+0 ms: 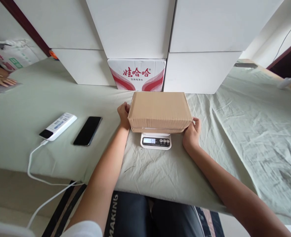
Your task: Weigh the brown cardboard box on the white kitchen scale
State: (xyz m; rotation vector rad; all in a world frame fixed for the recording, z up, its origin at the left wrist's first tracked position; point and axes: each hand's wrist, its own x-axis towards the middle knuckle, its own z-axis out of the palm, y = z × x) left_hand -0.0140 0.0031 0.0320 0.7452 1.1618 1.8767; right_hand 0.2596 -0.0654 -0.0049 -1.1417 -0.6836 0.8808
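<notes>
The cardboard box [160, 111] sits on the scale [156, 141], display lit. Left hand [124, 114] and right hand [191, 133] grip its ends; release is not yet done

This looks like a small makeshift packing or shipping room. A counter [49, 98] draped in wrinkled pale green cloth carries a small digital scale [156, 141] with a plain brown carton [160, 111] on it. White boxes [133, 28] are stacked against the far side, with a printed bottled-water case [136, 74] among them. At the far left lies a printed sack [11, 54].
</notes>
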